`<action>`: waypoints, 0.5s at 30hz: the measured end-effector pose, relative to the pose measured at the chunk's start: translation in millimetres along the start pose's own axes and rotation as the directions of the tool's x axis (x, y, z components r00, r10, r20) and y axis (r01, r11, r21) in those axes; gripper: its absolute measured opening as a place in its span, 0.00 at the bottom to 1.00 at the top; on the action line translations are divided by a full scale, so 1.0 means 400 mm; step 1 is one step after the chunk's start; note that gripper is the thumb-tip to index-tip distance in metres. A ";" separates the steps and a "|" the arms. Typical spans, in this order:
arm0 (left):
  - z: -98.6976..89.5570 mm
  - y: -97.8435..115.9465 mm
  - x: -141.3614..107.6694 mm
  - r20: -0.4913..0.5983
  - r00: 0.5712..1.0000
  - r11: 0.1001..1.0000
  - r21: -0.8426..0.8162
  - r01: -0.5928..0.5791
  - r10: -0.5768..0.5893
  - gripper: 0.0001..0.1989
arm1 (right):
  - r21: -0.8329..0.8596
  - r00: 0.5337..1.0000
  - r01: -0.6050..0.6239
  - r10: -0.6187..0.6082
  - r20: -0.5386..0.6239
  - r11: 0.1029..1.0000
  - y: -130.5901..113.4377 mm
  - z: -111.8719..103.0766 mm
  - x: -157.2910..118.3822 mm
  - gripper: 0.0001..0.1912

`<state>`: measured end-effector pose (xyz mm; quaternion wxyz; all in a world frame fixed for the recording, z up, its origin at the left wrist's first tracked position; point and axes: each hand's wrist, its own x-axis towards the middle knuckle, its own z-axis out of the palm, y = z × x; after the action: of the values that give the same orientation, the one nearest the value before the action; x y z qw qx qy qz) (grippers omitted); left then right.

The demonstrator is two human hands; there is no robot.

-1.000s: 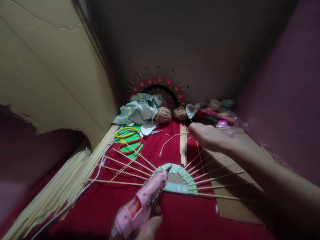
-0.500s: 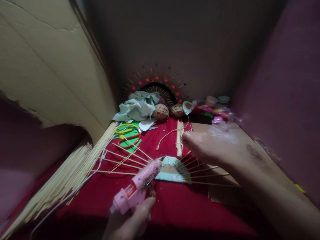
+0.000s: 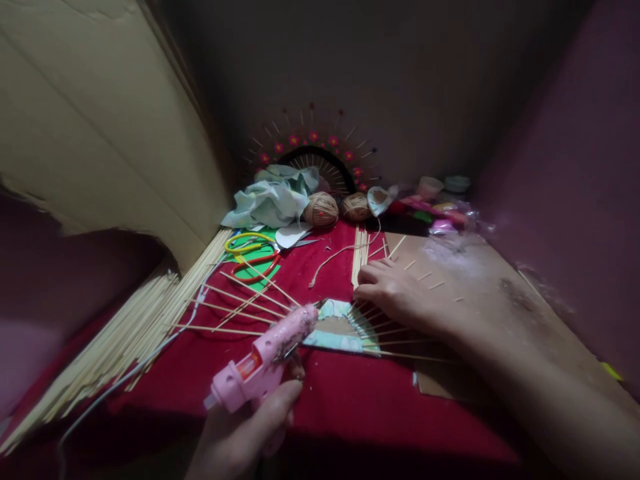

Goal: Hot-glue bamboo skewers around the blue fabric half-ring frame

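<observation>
My left hand (image 3: pixel 250 423) is closed around the grip of a pink hot glue gun (image 3: pixel 265 357), its nozzle pointing up and right. The nozzle is over the left end of a half-ring piece (image 3: pixel 333 341) covered in pale green-blue cloth. Thin sticks fan out from both sides of this piece. My right hand (image 3: pixel 400 293) reaches over the right-hand sticks, fingers curled together at the lower end of a small bundle of sticks (image 3: pixel 361 250). What its fingertips pinch, if anything, is hidden.
Long sticks (image 3: pixel 130 340) are heaped on the left beside a white cord (image 3: pixel 135 393). Scissors (image 3: pixel 253 257) lie on green sheet. Twine balls (image 3: pixel 321 209), crumpled cloth (image 3: pixel 273 200) and a flower-trimmed fan shape (image 3: pixel 314 150) stand behind. Cardboard (image 3: pixel 480 287) lies right; more cardboard (image 3: pixel 100 120) rises left.
My right hand has lowered, its fingers now curled at the small stick bundle. The glue gun stays in my left hand by the cloth-covered piece. The view has tilted slightly.
</observation>
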<state>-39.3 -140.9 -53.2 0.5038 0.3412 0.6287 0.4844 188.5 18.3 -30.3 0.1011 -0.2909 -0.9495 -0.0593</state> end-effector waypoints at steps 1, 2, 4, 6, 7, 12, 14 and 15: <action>0.000 0.000 0.000 0.012 1.000 1.000 -0.007 -0.006 0.006 0.22 | -0.002 1.000 0.002 -0.002 -0.003 1.000 -0.001 -0.001 0.000 0.07; 0.000 0.000 0.001 0.026 1.000 1.000 -0.013 -0.008 0.008 0.22 | -0.003 1.000 0.004 -0.004 -0.003 1.000 -0.001 -0.002 0.000 0.07; -0.001 -0.001 0.002 0.039 0.999 1.000 -0.031 -0.003 0.005 0.22 | 0.002 1.000 0.007 -0.007 -0.005 1.000 0.000 -0.001 0.000 0.07; -0.003 -0.003 0.003 0.019 1.000 1.000 -0.007 0.004 -0.004 0.21 | 0.010 1.000 0.008 -0.008 -0.017 1.000 0.000 0.001 -0.001 0.08; -0.004 -0.005 0.004 0.010 1.000 1.000 0.009 0.006 -0.006 0.20 | 0.018 1.000 0.008 -0.008 -0.021 1.000 0.001 0.001 -0.002 0.08; -0.014 -0.018 0.007 0.026 1.000 1.000 -0.007 -0.005 0.005 0.17 | 0.067 1.000 0.007 -0.005 -0.028 0.998 0.000 -0.004 -0.004 0.07; -0.020 -0.027 0.013 0.047 0.999 0.999 -0.033 -0.012 0.013 0.16 | 0.077 0.999 0.010 -0.007 -0.035 0.997 0.001 -0.007 -0.002 0.08; -0.024 -0.033 0.018 0.061 0.998 0.999 -0.042 -0.022 0.025 0.15 | 0.079 0.999 0.013 -0.010 -0.034 0.997 0.001 -0.007 -0.001 0.08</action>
<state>-49.6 -140.7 -67.6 0.5240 0.3528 0.5986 0.4925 189.6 18.1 -27.8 0.1284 -0.2801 -0.9509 -0.0270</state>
